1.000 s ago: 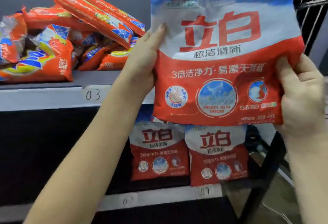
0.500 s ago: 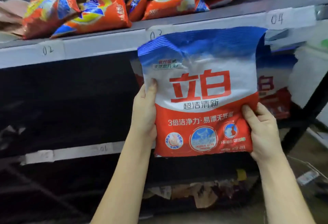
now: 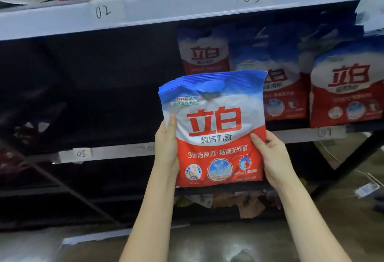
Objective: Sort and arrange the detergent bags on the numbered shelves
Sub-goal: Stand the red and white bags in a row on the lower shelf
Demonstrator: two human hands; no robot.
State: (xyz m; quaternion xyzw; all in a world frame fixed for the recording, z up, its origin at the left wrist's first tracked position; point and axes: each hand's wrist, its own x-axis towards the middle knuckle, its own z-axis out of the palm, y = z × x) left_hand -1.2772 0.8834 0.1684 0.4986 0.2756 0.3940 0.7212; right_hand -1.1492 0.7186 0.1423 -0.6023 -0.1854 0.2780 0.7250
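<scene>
Left hand (image 3: 166,149) and right hand (image 3: 274,157) grip one detergent bag (image 3: 218,128); three shelved bags (image 3: 340,87) behind, middle shelf (image 3: 108,153), dim room.

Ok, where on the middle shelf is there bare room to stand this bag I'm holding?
The dark stretch above the 05 label, left of the standing red, white and blue detergent bags, looks free. Rightward toward the 07 label it is crowded. Both hands hold the red, white and blue bag.

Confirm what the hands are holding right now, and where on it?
Both hands hold one red, white and blue detergent bag upright. The left hand grips its left edge; the right hand grips its right edge, thumb on the front.
</scene>
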